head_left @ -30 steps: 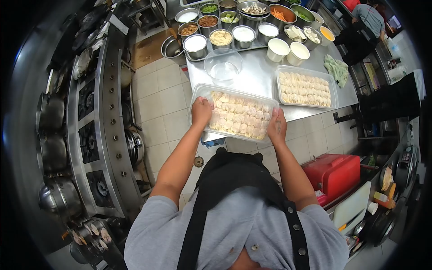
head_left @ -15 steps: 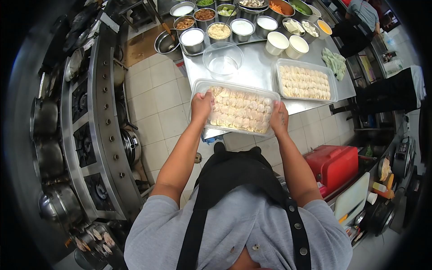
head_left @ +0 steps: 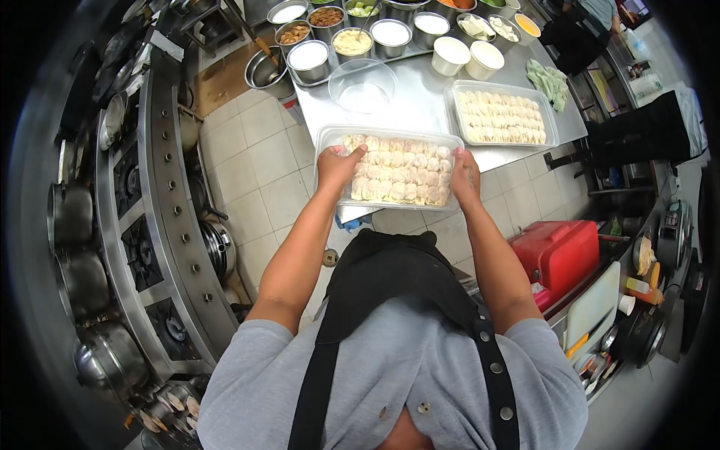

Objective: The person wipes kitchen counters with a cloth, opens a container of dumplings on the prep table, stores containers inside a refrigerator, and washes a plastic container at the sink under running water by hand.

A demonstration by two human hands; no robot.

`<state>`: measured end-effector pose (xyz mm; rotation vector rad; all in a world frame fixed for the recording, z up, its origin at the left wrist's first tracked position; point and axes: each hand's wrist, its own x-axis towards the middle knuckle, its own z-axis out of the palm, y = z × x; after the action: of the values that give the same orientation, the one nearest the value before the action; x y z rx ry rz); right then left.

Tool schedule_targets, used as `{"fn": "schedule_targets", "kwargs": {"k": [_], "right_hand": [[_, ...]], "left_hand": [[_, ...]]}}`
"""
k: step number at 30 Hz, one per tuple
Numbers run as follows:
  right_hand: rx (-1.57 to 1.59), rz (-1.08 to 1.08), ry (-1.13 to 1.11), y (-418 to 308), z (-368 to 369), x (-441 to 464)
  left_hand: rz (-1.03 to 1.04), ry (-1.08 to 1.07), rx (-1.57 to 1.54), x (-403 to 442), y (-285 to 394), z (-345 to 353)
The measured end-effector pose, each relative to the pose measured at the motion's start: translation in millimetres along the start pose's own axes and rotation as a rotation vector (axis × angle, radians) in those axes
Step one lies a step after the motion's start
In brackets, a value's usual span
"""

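Between my hands is a clear plastic tray [head_left: 394, 135] filled with rows of pale, dumpling-like pieces [head_left: 400, 171]. My left hand [head_left: 337, 166] grips its left end, the thumb lying over the rim toward the food. At the right end, my right hand [head_left: 466, 175] is closed on the tray's edge. The tray is held over the near edge of the steel table [head_left: 420, 94]; its underside is hidden. A second clear tray [head_left: 551, 135] of similar pieces rests on the table to the right. Beyond the held tray stands a clear round bowl [head_left: 362, 86].
Metal containers of ingredients [head_left: 309, 58] and two white tubs [head_left: 484, 60] line the table's back. A green cloth [head_left: 547, 85] lies at right. A stove [head_left: 142, 251] runs along the left, a red box [head_left: 555, 259] sits right. Another person [head_left: 637, 131] stands at far right.
The held tray has levelled from a slight tilt, its right side rising a little. My left thumb has moved further over the rim. The camera view has shifted slightly.
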<state>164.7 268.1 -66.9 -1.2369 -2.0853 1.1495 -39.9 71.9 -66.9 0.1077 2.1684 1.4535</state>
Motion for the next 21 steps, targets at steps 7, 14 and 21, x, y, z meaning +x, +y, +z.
{"fn": "schedule_targets", "kwargs": {"k": [7,14,21], "right_hand": [[-0.112,0.035,-0.002,2,0,2],[-0.112,0.049,-0.005,-2,0,1],[-0.092,0.034,-0.007,1,4,1]], "left_hand": [[-0.032,-0.055,0.165,0,8,-2],[0.000,-0.050,0.366,-3,9,1],[-0.261,-0.391,-0.306,-25,24,7]]}}
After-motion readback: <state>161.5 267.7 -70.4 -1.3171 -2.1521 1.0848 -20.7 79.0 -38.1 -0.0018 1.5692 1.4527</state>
